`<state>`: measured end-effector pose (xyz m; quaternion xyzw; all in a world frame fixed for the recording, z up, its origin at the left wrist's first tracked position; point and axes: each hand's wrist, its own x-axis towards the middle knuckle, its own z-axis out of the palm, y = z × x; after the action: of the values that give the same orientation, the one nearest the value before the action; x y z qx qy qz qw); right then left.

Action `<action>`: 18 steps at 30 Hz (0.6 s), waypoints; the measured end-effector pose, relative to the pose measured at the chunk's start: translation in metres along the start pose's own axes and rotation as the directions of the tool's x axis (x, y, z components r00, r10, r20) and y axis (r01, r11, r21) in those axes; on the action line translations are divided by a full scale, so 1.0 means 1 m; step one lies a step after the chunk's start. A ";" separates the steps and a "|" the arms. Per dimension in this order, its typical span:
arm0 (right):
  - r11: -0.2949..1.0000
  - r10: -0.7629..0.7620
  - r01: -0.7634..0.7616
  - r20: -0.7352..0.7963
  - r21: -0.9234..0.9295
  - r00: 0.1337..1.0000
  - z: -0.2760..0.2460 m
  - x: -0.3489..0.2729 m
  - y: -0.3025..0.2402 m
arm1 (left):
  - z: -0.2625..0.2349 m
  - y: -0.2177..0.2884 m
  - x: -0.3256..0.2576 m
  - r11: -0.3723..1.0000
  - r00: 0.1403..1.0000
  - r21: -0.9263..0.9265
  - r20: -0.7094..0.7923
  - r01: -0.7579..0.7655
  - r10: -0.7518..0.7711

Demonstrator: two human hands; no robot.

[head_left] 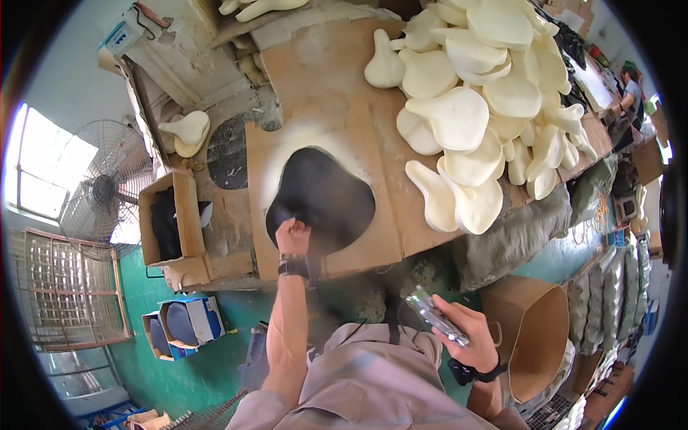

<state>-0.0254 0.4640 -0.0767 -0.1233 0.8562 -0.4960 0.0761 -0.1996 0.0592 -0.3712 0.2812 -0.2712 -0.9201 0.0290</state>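
A black saddle-shaped sheet [326, 197] lies over a cardboard board on the bench, its lower part smeared by blur. My left hand [293, 235] is at its lower left, fingers curled together in a pinch on the sheet. The fingertips are partly hidden. Lower right, in front of my body, my right hand [469, 337] is wrapped round a shiny metal spray gun [436, 315]. The gun's front end points up and left, toward the bench, apart from the sheet. Around the sheet's upper edge, the cardboard [383, 229] carries a pale whitish spray mark.
Cream foam bicycle saddle pads [459, 118] are heaped at the bench's right. A box of dark pieces [188, 222] stands left, near a big fan [105, 188]. Open cartons [190, 320] sit on the green floor; a large carton [530, 315] is right. Another person [632, 97] stands far right.
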 end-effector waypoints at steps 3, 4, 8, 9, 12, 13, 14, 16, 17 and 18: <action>0.998 -0.050 0.053 0.091 -0.037 0.995 0.019 0.018 0.021 | 0.079 0.018 -0.015 0.996 0.995 0.016 -0.024 -0.093 0.093; 0.997 -0.062 0.067 0.108 -0.040 0.992 0.027 0.027 0.029 | 0.103 0.022 -0.021 0.997 0.997 0.007 -0.001 -0.076 0.076; 0.992 -0.112 0.122 0.203 -0.039 0.973 0.071 0.084 0.063 | 0.118 0.038 -0.010 0.998 0.998 -0.002 -0.017 -0.068 0.068; 0.990 -0.120 0.134 0.217 -0.050 0.969 0.084 0.101 0.074 | 0.123 0.037 -0.009 0.998 0.998 -0.012 -0.001 -0.058 0.058; 0.982 -0.085 0.134 0.320 -0.134 0.944 0.126 0.158 0.113 | 0.126 0.032 -0.005 0.999 0.998 -0.038 0.050 -0.039 0.041; 0.981 -0.039 0.101 0.345 -0.163 0.938 0.139 0.177 0.120 | 0.120 0.030 -0.004 0.998 0.996 -0.041 0.072 -0.042 0.045; 0.980 0.013 0.061 0.364 -0.191 0.931 0.153 0.195 0.125 | 0.119 0.029 -0.002 0.999 0.995 -0.039 0.093 -0.038 0.042; 0.974 0.064 0.025 0.379 -0.225 0.923 0.171 0.224 0.135 | 0.119 0.023 0.002 0.994 0.989 -0.082 0.118 -0.075 0.085; 0.972 0.061 0.032 0.383 -0.231 0.922 0.176 0.238 0.139 | 0.112 0.022 0.001 0.991 0.988 -0.104 0.122 -0.088 0.100; 0.978 0.031 0.046 0.359 -0.205 0.933 0.186 0.249 0.150 | 0.101 0.022 0.005 0.986 0.976 -0.159 0.199 -0.059 0.090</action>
<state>-0.2369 0.3097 -0.3010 -0.2228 0.8747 -0.3720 0.2165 -0.2601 0.0887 -0.2920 0.1711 -0.2122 -0.9605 0.0567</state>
